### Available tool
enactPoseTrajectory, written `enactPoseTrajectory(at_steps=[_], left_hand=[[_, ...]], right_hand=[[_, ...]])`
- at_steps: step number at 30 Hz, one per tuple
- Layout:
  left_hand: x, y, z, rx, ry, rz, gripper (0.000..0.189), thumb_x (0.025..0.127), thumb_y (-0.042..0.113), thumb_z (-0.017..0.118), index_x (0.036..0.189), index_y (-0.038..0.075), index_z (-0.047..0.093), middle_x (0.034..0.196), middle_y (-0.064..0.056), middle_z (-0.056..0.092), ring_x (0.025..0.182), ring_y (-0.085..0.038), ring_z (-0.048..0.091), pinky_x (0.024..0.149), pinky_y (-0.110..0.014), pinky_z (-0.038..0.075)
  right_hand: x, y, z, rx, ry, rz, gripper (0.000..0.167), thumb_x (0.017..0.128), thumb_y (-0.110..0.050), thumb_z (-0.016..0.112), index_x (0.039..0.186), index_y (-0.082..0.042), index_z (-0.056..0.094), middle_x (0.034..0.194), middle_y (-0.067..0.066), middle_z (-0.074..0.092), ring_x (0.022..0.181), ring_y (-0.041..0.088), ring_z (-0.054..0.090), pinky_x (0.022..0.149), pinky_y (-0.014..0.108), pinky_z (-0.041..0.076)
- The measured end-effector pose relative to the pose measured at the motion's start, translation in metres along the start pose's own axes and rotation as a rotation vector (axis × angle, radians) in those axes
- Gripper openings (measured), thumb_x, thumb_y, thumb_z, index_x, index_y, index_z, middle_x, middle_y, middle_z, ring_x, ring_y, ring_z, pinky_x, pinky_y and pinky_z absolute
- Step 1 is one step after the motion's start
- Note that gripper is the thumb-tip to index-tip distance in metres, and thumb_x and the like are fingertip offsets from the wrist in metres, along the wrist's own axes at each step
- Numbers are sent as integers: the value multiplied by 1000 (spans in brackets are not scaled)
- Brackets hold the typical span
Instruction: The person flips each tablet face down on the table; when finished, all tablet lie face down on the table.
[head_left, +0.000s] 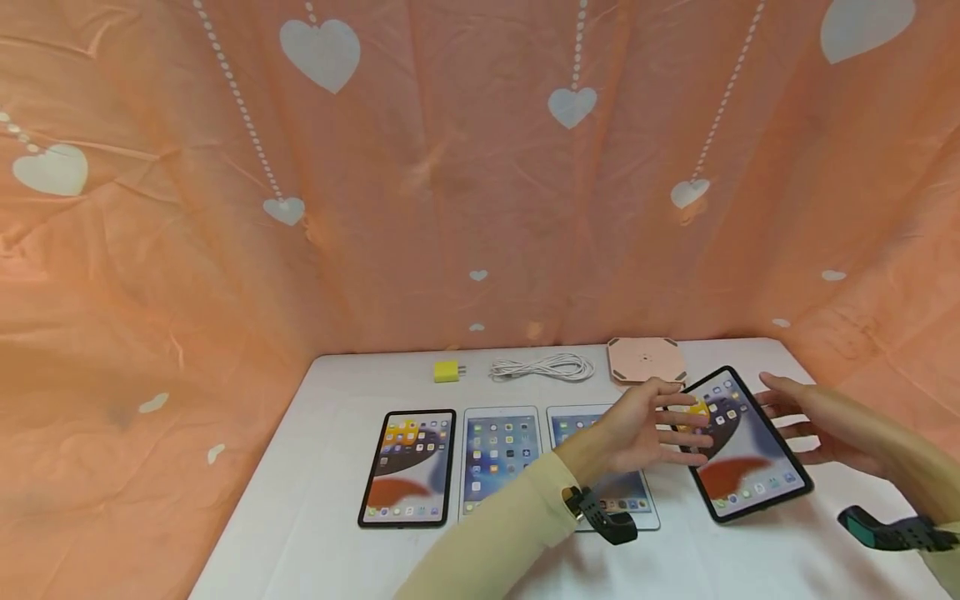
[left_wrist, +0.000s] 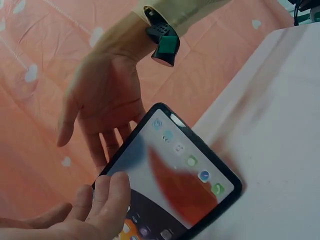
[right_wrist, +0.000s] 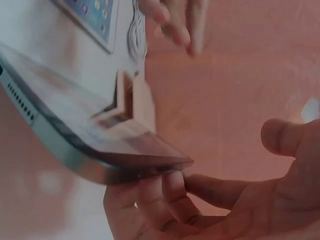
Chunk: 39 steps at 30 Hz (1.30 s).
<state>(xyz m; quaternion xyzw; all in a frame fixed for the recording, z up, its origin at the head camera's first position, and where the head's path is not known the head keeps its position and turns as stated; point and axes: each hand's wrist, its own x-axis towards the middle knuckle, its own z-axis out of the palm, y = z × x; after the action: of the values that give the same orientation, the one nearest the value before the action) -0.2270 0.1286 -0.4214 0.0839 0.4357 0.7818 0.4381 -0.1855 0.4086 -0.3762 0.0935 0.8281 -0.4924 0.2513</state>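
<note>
A black-framed tablet [head_left: 757,450] with a lit screen tilts at the right of the table, at least partly raised. At its left edge the left hand [head_left: 645,429] has straight, spread fingers in front of the screen; whether they touch it is unclear. The fingers of the right hand [right_wrist: 240,205] lie under the tablet's edge, with the thumb standing away from it. To the left lie another black-framed tablet [head_left: 408,471], a white-framed tablet [head_left: 498,458] and a second white-framed tablet [head_left: 573,423], which the left forearm partly covers.
Along the table's back edge lie a yellow plug adapter [head_left: 446,372], a coiled white cable [head_left: 543,367] and a pink eight-sided flat object [head_left: 645,360]. An orange curtain [head_left: 450,208] with pale hearts surrounds the white table [head_left: 300,500].
</note>
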Motion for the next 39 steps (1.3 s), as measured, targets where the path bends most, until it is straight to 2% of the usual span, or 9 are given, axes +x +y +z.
enactPoseTrajectory(at_steps=[6,9,14,18,24,27,30,34,39], left_hand=[[3,14,12,-13,-12,-8,64,105,45,54,154,4,55,140,-20,58,147,-58,49,124,-76,35],[4,19,13,-24,-8,-31,68,105,51,54,155,4,53,146,-21,55,148,-58,46,123,-79,34],[2,27,14,-41,10,-75,78,102,57,56,154,1,46,147,-19,49,150,-57,42,121,-82,33],[-3,36,11,-40,48,-111,85,99,60,60,155,-2,44,149,-22,48,151,-58,40,119,-85,33],[-14,46,7,-82,110,-162,82,99,58,62,154,-1,43,157,-26,43,154,-61,35,117,-87,31],[-19,48,4,-101,139,-163,82,99,56,63,153,-2,44,155,-26,42,152,-64,36,118,-87,31],[-22,48,-1,-91,179,-144,78,100,56,63,149,-2,48,152,-26,44,150,-65,39,118,-85,33],[-26,44,-9,-48,226,-113,75,101,53,61,149,-3,48,152,-28,44,148,-65,42,115,-85,37],[-27,36,-20,-45,298,-110,77,100,49,61,148,-9,45,146,-27,44,149,-61,41,111,-88,38]], right_hand=[[-5,-27,17,-59,-1,-67,90,116,-59,17,159,20,25,156,42,35,134,48,52,94,48,63],[-5,-36,30,-79,-3,-98,89,117,-58,20,160,20,26,159,43,32,135,49,52,95,50,64],[-5,-50,51,-78,-3,-123,89,117,-59,26,160,19,25,161,41,32,133,43,54,95,52,65],[-4,-53,60,-29,-24,-138,86,117,-57,29,160,18,26,159,37,35,128,36,58,95,51,65],[4,-41,61,64,-69,-161,78,119,-52,30,164,11,31,152,31,42,117,27,64,97,53,66],[12,-31,59,110,-87,-136,80,118,-53,30,165,11,28,158,39,38,120,32,69,99,57,65],[21,-19,61,143,-96,-81,83,118,-55,31,165,13,26,163,41,37,125,39,70,100,60,64],[31,-2,66,135,-102,-20,84,117,-56,32,162,14,30,161,41,42,125,42,69,98,62,64],[37,10,71,86,-78,8,85,116,-57,34,158,17,29,154,43,43,122,40,66,92,59,66]])
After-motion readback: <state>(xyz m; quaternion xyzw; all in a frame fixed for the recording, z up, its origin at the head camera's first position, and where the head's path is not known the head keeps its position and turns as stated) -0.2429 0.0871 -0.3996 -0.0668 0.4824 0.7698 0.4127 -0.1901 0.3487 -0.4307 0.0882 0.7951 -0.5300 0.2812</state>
